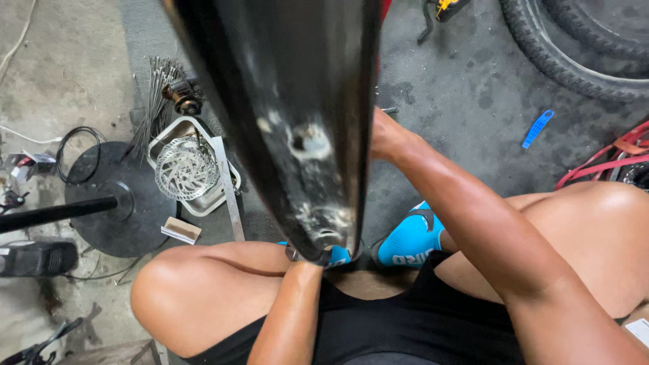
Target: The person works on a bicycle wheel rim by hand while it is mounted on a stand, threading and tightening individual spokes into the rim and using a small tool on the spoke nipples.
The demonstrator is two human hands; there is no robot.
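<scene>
A wide black bicycle part [284, 101], scuffed white in spots, runs from the top of the head view down to my lap and fills the middle. My right hand [383, 133] reaches to its right edge; only the heel of the hand shows, and the fingers are hidden behind the part. My left forearm rises to the part's lower end, where my left wrist [304, 265] meets it. The left hand itself is hidden behind the part. I sit with bare knees apart, feet in blue socks [411, 238].
On the concrete floor to the left, a metal tray [220, 199] holds a brake disc [186, 169], beside a bundle of spokes [157, 88], a steel ruler [228, 196] and a round black stand base [115, 203]. A tyre [574, 54], a blue tyre lever [537, 128] and red straps [608, 159] lie right.
</scene>
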